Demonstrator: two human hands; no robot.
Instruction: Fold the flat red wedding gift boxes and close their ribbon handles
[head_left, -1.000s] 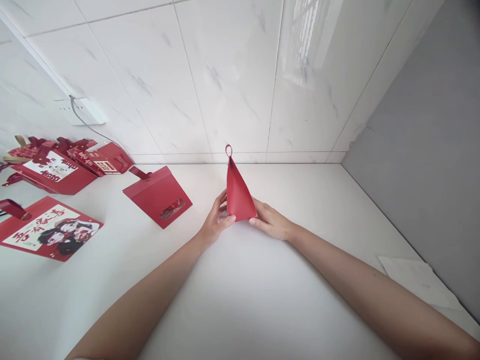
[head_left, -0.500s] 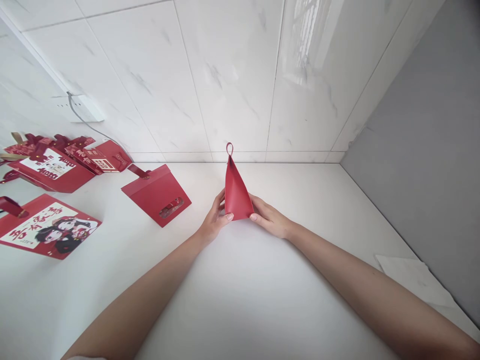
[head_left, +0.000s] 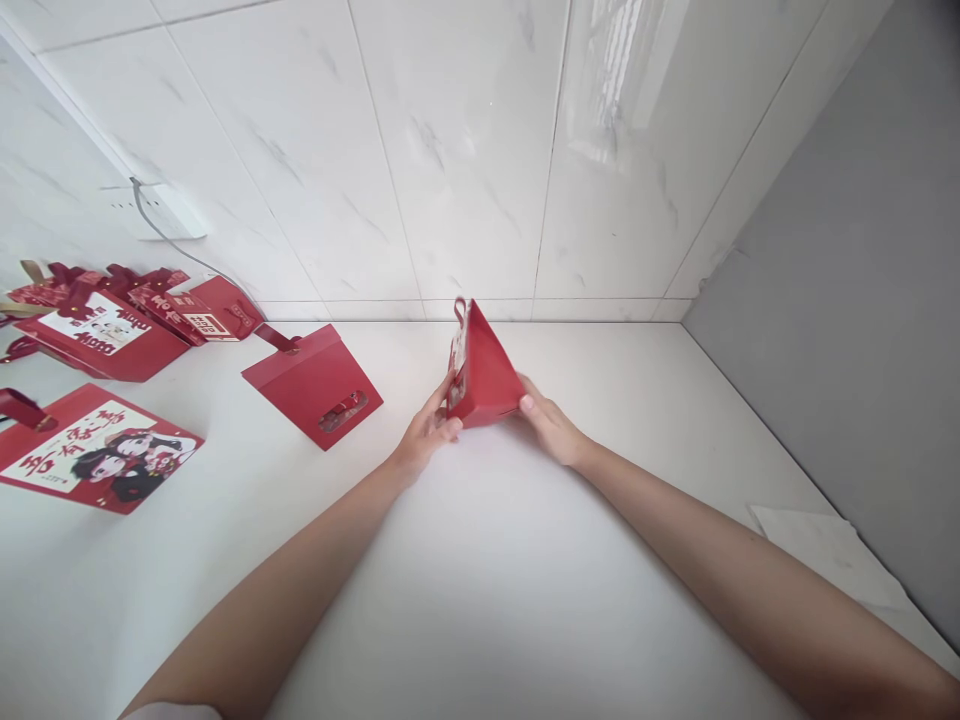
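Note:
A red paper gift box point(head_left: 491, 375) with a triangular side and a small ribbon loop on top is held between my two hands, turned at an angle. Its printed face shows narrowly on the left. My left hand point(head_left: 431, 430) grips the box's lower left edge, thumb in front and fingers behind. On the opposite side my right hand point(head_left: 550, 422) holds the lower right corner with the thumb showing; the other fingers are partly hidden. Left of my hands stands a plain red gift box point(head_left: 307, 375) with an oval window and a ribbon handle.
Several red gift boxes point(head_left: 142, 345) crowd the back left of the white table point(head_left: 480, 580). A box with a cartoon couple point(head_left: 112, 445) stands at the left. A grey cable point(head_left: 176, 245) hangs from a wall socket point(head_left: 169, 212). White paper point(head_left: 825, 550) lies at right.
The held box has turned between my hands, so its printed left face now shows and its triangular side looks wider. My right hand has shifted slightly right and up.

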